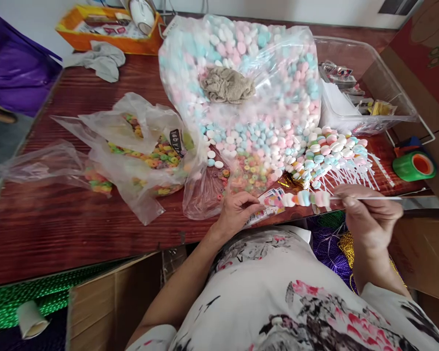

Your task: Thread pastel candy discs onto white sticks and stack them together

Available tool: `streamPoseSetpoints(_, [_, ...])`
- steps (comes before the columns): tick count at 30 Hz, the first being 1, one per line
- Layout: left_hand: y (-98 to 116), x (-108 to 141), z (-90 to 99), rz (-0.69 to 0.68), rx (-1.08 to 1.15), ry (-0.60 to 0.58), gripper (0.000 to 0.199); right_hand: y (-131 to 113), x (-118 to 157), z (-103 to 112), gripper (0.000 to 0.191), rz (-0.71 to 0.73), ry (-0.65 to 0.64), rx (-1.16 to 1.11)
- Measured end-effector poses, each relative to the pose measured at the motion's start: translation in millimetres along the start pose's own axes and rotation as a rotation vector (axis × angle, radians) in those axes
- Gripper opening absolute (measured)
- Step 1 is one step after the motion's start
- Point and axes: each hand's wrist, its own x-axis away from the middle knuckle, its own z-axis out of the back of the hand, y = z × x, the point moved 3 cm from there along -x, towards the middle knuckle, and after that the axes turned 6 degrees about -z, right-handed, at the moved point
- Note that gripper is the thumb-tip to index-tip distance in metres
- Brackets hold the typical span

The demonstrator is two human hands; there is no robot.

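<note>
A white stick threaded with pastel candies (305, 198) lies level above the table's front edge. My right hand (371, 219) is closed on the bare white part of the stick, right of the candies. My left hand (237, 212) has its thumb and fingers pinched at the left end, by some printed cards (272, 202); what lies between the fingertips is too small to make out. Behind the stick is a heap of candy sticks (329, 151) with white ends. Ring-shaped candies (249, 173) are near my left hand.
A large clear bag of pastel candies (241, 117) carries a brown cloth (227, 85). Left of it sits a bag of colored rings (149, 151). An orange box (109, 41), a clear plastic bin (373, 83) and green tape (413, 166) are farther out.
</note>
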Motion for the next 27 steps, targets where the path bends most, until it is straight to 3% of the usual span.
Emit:
streamPoseSetpoints(5, [5, 2, 0.1, -0.122, 0.002, 0.006, 0.017, 14, -3, -22, 0.016, -0.071, -0.179, -0.021])
streamPoseSetpoints(13, [15, 5, 1.3, -0.389, -0.265, 0.028, 0.012, 0, -5, -23, 0.014, -0.003, -0.366, -0.027])
streamPoseSetpoints(18, [20, 8, 4.8, -0.525, -0.319, 0.043, 0.008, 14, -11, -18, 0.004, -0.052, -0.186, 0.006])
streamPoseSetpoints(22, [16, 11, 8.4, -0.430, -0.246, 0.066, 0.011, 18, -19, -16, 0.011, -0.080, -0.041, -0.099])
streamPoseSetpoints(27, [14, 12, 9.5, -0.324, -0.098, 0.109, 0.012, 21, -24, -17, 0.010, -0.170, -0.065, -0.285])
